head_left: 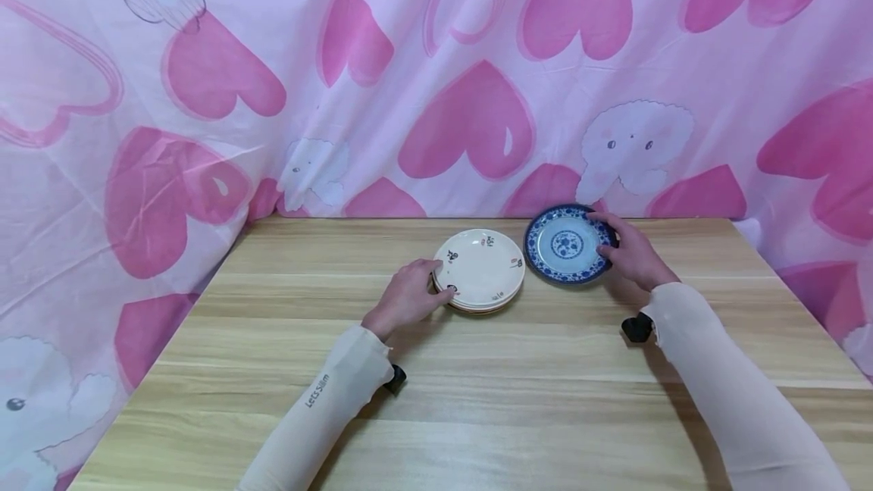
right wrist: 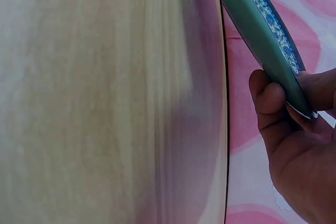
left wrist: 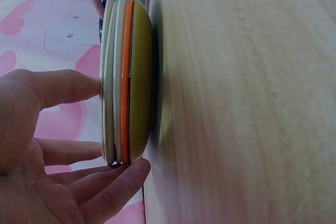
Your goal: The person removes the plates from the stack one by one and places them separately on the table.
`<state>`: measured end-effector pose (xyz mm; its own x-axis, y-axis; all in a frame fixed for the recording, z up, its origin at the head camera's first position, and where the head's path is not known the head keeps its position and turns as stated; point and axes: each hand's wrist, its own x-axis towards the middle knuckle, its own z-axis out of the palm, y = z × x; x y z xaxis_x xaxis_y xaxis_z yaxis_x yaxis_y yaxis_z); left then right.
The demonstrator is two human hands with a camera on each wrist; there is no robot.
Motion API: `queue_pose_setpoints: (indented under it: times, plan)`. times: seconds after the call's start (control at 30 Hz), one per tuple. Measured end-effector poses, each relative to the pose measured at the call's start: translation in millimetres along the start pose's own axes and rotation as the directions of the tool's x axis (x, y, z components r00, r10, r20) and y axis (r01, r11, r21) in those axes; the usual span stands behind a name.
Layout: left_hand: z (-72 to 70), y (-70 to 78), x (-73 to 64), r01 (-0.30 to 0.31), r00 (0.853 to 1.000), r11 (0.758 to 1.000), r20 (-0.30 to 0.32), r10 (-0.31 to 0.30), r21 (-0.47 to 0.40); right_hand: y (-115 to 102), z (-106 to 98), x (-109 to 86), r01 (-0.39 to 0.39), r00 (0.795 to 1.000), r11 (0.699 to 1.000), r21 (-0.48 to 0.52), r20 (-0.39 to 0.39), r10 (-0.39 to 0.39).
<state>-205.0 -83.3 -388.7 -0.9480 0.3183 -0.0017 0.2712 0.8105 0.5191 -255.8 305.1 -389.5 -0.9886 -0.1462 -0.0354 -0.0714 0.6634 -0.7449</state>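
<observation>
A stack of several small plates (head_left: 480, 273) stands on the wooden table, its top plate cream with little drawings round the rim. My left hand (head_left: 405, 295) rests at the stack's left edge, thumb and fairly straight fingers touching the rims. Lower in the pile, the left wrist view reveals an orange rim (left wrist: 125, 82) and an olive-yellow underside (left wrist: 140, 82). To the right, my right hand (head_left: 636, 254) grips a blue-and-white patterned plate (head_left: 564, 245) by its right edge. The right wrist view has this plate's greenish underside (right wrist: 257, 30) tilted and raised off the table, thumb on top, fingers beneath.
The light wooden table (head_left: 518, 400) ends at a pink curtain (head_left: 382, 120) printed with hearts, just behind both plates and stack. Black wrist mounts (head_left: 637, 328) hang by the sleeves.
</observation>
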Motion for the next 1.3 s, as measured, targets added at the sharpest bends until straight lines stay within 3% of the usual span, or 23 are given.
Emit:
queue_pose_setpoints:
  times: [0.27,0.43,0.7,1.3]
  plan:
    - [-0.4,0.9,-0.4,0.003,1.000,1.000,0.000,-0.003,-0.009,-0.9,1.2,4.8,-0.005,1.000,1.000,-0.002,0.021,0.005]
    - [-1.8,0.5,0.0,0.003,1.000,1.000,-0.005,-0.003,-0.011,1.0,1.3,9.1,-0.008,1.000,0.997,-0.078,0.004,0.008]
    - [-3.5,0.2,1.4,0.015,1.000,1.000,0.001,-0.015,-0.012,4.6,-0.7,12.3,-0.087,0.995,0.985,-0.147,0.029,0.092]
    - [0.0,-0.9,0.4,0.009,1.000,1.000,-0.004,-0.009,-0.026,0.8,-0.2,17.5,-0.126,0.982,0.954,-0.272,0.106,0.160]
